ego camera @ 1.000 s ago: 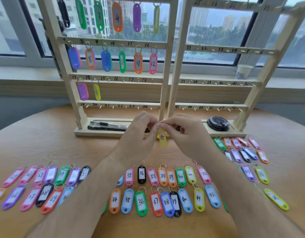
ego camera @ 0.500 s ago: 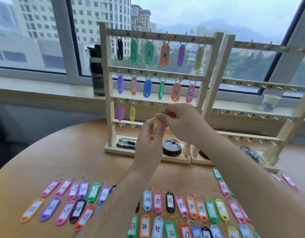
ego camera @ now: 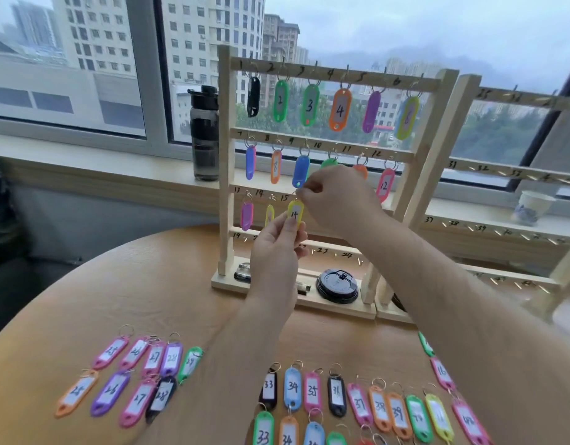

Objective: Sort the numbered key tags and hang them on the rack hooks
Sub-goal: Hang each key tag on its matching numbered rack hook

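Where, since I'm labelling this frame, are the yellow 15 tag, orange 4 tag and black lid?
yellow 15 tag (ego camera: 295, 212), head view, numbered label.
orange 4 tag (ego camera: 340, 110), head view, numbered label.
black lid (ego camera: 337, 285), head view, top face.

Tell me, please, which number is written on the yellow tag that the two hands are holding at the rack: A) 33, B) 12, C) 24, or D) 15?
D: the yellow tag, pinched at its lower end by the left hand and at its top by the right hand, reads 15, just below the 15 mark on the rack.
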